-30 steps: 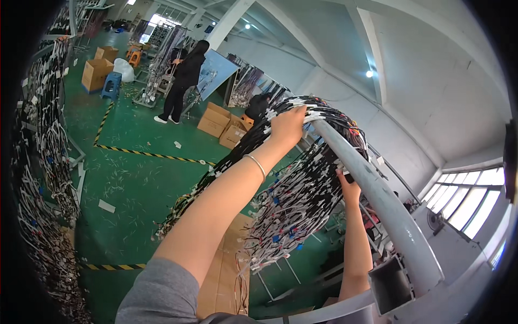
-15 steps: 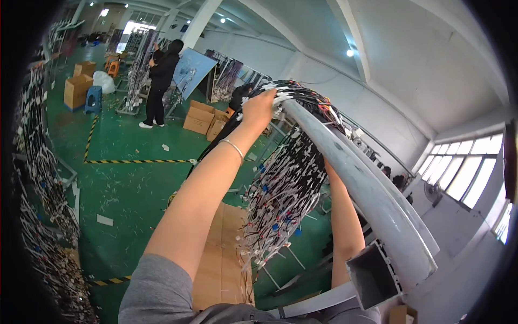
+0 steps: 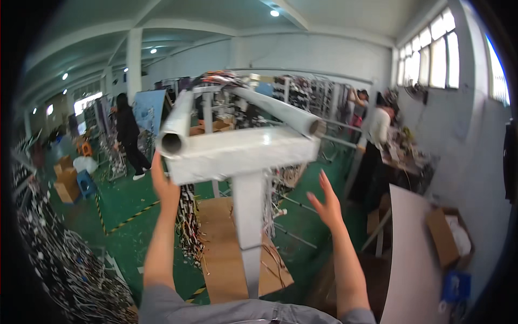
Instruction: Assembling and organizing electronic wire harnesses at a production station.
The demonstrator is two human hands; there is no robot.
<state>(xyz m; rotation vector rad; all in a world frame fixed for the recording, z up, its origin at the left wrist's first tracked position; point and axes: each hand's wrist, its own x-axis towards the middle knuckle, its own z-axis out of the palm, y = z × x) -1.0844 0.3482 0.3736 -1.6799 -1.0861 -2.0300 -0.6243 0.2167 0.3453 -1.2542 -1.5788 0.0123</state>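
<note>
Right in front of me stands a white metal rack with two round tubes (image 3: 275,108) running away from a square crossbar (image 3: 243,156) on an upright post (image 3: 248,216). A bundle of wire harnesses (image 3: 221,79) lies over the tubes' far end. More wires with loose ends (image 3: 190,227) hang below, left of the post. My left hand (image 3: 164,181) is beside the left tube's end, fingers stretched upward and partly hidden; whether it touches the metal I cannot tell. My right hand (image 3: 327,205) is in the air below the crossbar's right end, fingers apart and holding nothing.
A cardboard sheet (image 3: 216,270) lies on the green floor beneath the rack. Dense hanging wires (image 3: 70,259) line my left. To the right are a pale board (image 3: 410,259) and an open carton (image 3: 442,237). Co-workers (image 3: 128,132) stand further off.
My view has turned right, bringing the rack's near end to the centre. My left hand has left the wire bundle, and my right hand has come out from behind the tubes.
</note>
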